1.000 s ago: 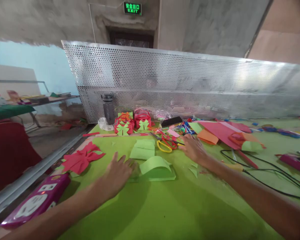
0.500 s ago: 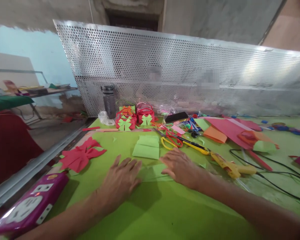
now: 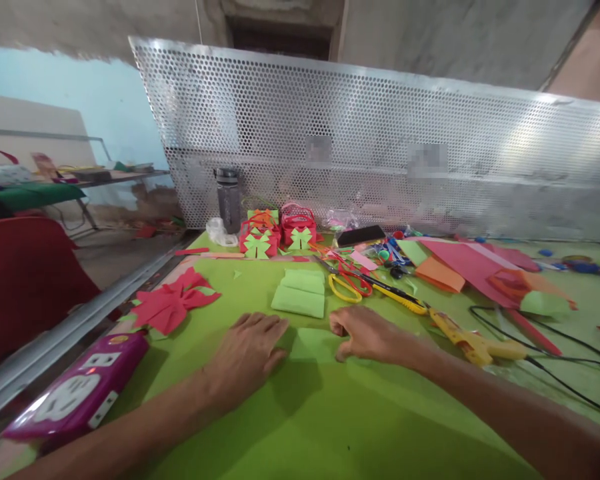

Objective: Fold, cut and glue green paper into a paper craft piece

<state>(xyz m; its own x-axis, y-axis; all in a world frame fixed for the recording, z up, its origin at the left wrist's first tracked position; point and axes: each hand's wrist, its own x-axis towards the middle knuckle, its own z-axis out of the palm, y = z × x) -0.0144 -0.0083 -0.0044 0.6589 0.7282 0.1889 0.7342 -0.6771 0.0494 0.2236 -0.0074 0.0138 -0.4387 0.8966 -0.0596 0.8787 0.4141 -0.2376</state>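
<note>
A light green paper strip [image 3: 313,345] lies flat on the green tabletop [image 3: 300,427] between my two hands. My left hand [image 3: 253,350] rests at its left end, fingers extended and palm down, with nothing gripped. At the right end is my right hand [image 3: 363,333], its fingers curled and its thumb near the strip; whether it pinches the paper edge cannot be made out. Just beyond the strip sit folded light green pieces [image 3: 299,293]. Yellow-handled scissors [image 3: 344,288] lie behind my right hand.
Left: a red paper flower [image 3: 173,300] and purple power strip [image 3: 80,387]. Back: a dark bottle [image 3: 229,203], small red baskets with green bows [image 3: 299,230] and a phone [image 3: 361,236]. Right: a yellow glue gun [image 3: 473,343] with black cord, plus coloured paper sheets [image 3: 473,263].
The view has shifted, so things on the table appear slightly further right. My right hand's fingers have curled in from a flatter spread. My left hand stays at the strip's left end.
</note>
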